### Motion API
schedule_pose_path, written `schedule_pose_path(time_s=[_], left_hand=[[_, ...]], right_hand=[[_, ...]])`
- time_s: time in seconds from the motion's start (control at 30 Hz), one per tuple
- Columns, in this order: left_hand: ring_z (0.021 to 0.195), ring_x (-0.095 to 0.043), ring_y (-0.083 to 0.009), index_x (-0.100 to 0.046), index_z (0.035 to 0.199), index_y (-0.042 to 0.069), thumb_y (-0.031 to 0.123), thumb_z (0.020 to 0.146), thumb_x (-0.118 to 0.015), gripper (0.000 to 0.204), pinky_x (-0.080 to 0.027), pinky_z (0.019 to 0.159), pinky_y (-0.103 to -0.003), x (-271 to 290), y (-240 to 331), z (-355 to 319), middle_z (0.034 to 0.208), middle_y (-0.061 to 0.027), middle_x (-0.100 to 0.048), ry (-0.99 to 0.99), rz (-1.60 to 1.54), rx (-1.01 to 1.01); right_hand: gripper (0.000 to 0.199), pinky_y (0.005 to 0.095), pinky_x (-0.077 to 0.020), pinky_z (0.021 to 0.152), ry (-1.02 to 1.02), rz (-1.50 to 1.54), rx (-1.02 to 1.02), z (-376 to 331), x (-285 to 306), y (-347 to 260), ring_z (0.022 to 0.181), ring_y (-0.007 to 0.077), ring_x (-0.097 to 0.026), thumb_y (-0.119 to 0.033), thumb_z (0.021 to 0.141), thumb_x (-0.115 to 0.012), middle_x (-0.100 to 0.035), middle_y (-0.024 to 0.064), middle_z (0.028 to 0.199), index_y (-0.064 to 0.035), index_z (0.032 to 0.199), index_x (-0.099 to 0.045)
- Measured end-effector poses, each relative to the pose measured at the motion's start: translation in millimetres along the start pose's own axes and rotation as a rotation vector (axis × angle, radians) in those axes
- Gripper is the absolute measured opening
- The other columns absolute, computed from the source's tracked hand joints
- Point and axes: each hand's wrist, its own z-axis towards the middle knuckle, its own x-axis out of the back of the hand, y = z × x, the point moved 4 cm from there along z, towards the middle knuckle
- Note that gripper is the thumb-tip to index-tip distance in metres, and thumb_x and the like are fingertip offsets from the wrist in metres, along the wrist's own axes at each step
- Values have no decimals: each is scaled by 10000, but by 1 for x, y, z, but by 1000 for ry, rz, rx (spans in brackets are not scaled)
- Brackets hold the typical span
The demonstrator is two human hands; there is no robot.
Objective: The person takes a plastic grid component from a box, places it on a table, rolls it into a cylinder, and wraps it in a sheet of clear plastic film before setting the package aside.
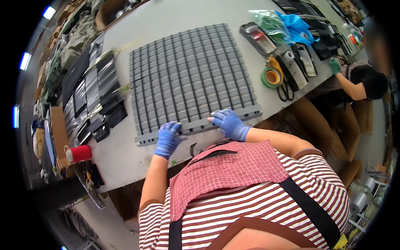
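Observation:
A large woven mat (191, 79) of grey and black strips, crossing in a grid, lies flat on the table. Along its near edge runs a long, flat grey strip (196, 125). My left hand (168, 139), in a blue glove with bare fingertips, has its fingers bent over this strip left of the middle, the thumb at its near side. Farther right, my right hand (230, 124), gloved alike, grips the same strip with fingers over it and the thumb along it. The undersides of both hands are hidden.
Black sheets and pouches (98, 91) lie at left, near a red cord spool (79, 153). At right are green tape (271, 77), black-handled scissors (286, 91), a tray (258, 38) and blue plastic (298, 28). Beyond the table's right edge, a co-worker (358, 81) reaches in with a green-gloved hand.

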Motion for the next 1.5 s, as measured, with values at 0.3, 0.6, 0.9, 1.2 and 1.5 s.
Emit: schedule_pose_path(time_s=[0.3, 0.6, 0.9, 1.2, 1.5], left_hand=[[944, -607, -306, -661, 1072, 128, 187, 768, -721, 316, -493, 844, -432, -24, -8, -41, 952, -85, -649, -85, 111, 25], [988, -575, -300, -619, 1153, 163, 303, 762, -692, 422, -424, 928, -488, -28, -23, -28, 1038, -79, -607, 134, 246, -177], [1039, -529, -331, -607, 1257, 194, 288, 772, -703, 503, -382, 938, -509, -44, -25, 6, 1054, -87, -593, -146, 163, 59], [1266, -462, -337, -601, 1271, 125, 290, 886, -612, 419, -307, 1086, -476, -27, -2, 26, 1279, -142, -566, -60, 169, -117], [1452, -275, -284, -424, 1453, 158, 453, 985, -436, 554, -217, 1157, -518, -25, -7, 106, 1544, -117, -342, -185, 329, 192]], right_hand=[[285, 415, -434, 950, -81, -24, -204, 1, -1, -32, 1111, 272, -585, -268, 822, -661, -669, 52, 1110, -151, 1080, -697], [337, 453, -516, 740, -118, 368, -319, 37, -5, 7, 823, 354, -656, -372, 715, -757, -687, 154, 857, -97, 904, -708], [442, 447, -447, 932, 3, 30, -262, 8, 4, -9, 1118, 308, -558, -347, 695, -779, -632, 83, 1118, -126, 1065, -684], [314, 451, -478, 847, 37, 27, -208, 30, -5, 22, 1016, 306, -608, -405, 762, -700, -662, 79, 1038, -152, 946, -725], [468, 454, -384, 1037, 249, -110, -256, 48, 7, 32, 1199, 281, -552, -380, 819, -683, -635, 91, 1228, -140, 1219, -647]])
